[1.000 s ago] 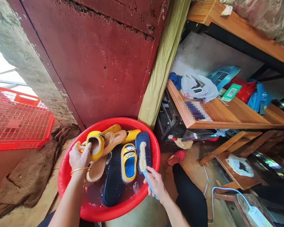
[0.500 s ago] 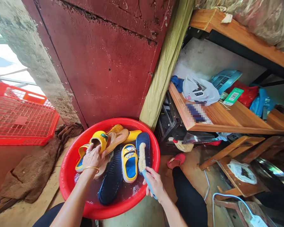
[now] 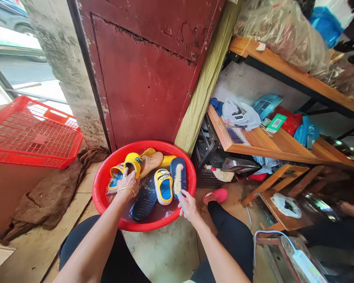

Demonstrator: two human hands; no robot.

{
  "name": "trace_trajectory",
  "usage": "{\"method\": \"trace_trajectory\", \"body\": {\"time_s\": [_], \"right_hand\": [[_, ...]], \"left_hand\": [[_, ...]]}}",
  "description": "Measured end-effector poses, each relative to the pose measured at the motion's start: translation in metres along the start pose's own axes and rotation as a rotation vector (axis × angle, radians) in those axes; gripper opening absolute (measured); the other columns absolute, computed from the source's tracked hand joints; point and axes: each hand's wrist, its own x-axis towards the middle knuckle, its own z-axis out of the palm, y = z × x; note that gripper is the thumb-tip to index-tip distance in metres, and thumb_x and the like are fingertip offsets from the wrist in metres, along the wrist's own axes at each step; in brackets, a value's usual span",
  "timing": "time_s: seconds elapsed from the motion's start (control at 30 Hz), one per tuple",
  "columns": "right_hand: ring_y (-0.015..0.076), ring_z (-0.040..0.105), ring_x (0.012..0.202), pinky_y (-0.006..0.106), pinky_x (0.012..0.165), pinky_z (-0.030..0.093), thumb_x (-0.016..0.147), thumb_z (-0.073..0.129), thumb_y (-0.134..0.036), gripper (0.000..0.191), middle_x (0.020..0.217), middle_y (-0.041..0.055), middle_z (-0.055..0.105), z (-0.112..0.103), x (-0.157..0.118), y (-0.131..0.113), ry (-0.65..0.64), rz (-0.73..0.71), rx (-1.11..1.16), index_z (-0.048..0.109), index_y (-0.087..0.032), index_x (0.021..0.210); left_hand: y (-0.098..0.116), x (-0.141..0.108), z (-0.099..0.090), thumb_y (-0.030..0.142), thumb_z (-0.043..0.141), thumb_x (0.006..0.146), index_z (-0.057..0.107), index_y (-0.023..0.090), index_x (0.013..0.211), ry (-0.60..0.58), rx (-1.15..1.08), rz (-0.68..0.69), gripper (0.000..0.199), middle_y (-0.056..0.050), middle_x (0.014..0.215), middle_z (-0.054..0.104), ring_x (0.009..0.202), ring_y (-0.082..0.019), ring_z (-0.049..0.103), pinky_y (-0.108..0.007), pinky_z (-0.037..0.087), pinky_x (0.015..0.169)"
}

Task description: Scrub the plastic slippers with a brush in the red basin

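Note:
In a red basin (image 3: 98, 184) of murky water lie several slippers. My left hand (image 3: 128, 182) grips a yellow slipper (image 3: 132, 161) at its opening, on the left side of the basin. Beside it rests a tan sandal (image 3: 153, 161). My right hand (image 3: 188, 206) is closed round the blue handle of a scrub brush (image 3: 179, 177). The pale bristles lie over a dark blue slipper (image 3: 174, 167) at the right rim. Between the hands sit a yellow slipper with a blue insole (image 3: 165, 188) and a wet dark slipper (image 3: 143, 204), partly under water.
A red plastic crate (image 3: 38, 137) stands at the left, near a brown sack (image 3: 50, 196) on the floor. Behind the basin is a red door (image 3: 147, 98). On the right are a wooden shelf (image 3: 253, 147) with bags, a wooden chair (image 3: 283, 204) and a power strip (image 3: 308, 265).
The camera view has shifted, so the basin appears smaller and higher. My left hand stays at the yellow slipper, and the brush remains over the dark blue slipper in my right hand.

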Motion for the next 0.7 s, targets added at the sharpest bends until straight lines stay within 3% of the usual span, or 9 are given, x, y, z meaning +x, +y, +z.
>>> {"method": "trace_trajectory", "body": {"time_s": [0.17, 0.37, 0.53, 0.63, 0.7], "right_hand": [[0.0095, 0.051, 0.032, 0.018, 0.031, 0.025, 0.084, 0.058, -0.069, 0.082, 0.059, -0.0054, 0.059, 0.0, -0.001, -0.003, -0.008, -0.018, -0.034, 0.052, -0.01, 0.14], [0.0094, 0.054, 0.035, 0.017, 0.032, 0.026, 0.089, 0.055, -0.062, 0.071, 0.064, -0.0038, 0.062, -0.004, 0.001, -0.001, -0.082, -0.01, -0.116, 0.053, -0.013, 0.14], [0.0121, 0.058, 0.04, 0.02, 0.036, 0.033, 0.088, 0.058, -0.052, 0.065, 0.071, -0.0017, 0.068, -0.017, 0.016, -0.013, -0.162, -0.013, -0.233, 0.052, -0.016, 0.142], [0.0185, 0.071, 0.068, 0.027, 0.057, 0.052, 0.08, 0.07, -0.038, 0.074, 0.096, 0.004, 0.074, -0.021, 0.037, -0.03, -0.14, -0.12, -0.387, 0.046, -0.021, 0.149], [0.0246, 0.073, 0.092, 0.032, 0.077, 0.055, 0.078, 0.073, -0.031, 0.085, 0.111, 0.0084, 0.074, -0.018, 0.054, -0.04, -0.13, -0.26, -0.613, 0.037, -0.022, 0.155]], "left_hand": [[0.006, -0.018, 0.01, 0.019, 0.046, 0.092, 0.057, 0.017, 0.138, -0.049, 0.03, 0.049, 0.047, -0.019, 0.145, 0.059, 0.15, -0.032, 0.034, -0.05, 0.048, 0.102], [0.015, -0.024, 0.025, 0.01, 0.037, 0.095, 0.06, 0.016, 0.134, -0.089, 0.059, 0.047, 0.045, -0.021, 0.142, 0.061, 0.14, -0.031, 0.048, -0.049, 0.048, 0.1], [0.012, 0.0, 0.022, 0.033, 0.061, 0.096, 0.062, 0.017, 0.129, -0.126, 0.05, 0.038, 0.037, -0.012, 0.136, 0.062, 0.124, -0.028, 0.06, -0.051, 0.052, 0.1], [0.0, 0.023, 0.016, 0.039, 0.065, 0.094, 0.062, 0.019, 0.128, -0.165, 0.026, 0.063, 0.04, -0.01, 0.132, 0.063, 0.114, -0.025, 0.064, -0.048, 0.056, 0.095], [-0.007, 0.036, 0.013, 0.039, 0.065, 0.094, 0.061, 0.019, 0.129, -0.185, 0.006, 0.088, 0.04, -0.01, 0.131, 0.064, 0.112, -0.024, 0.065, -0.047, 0.057, 0.093]]}}
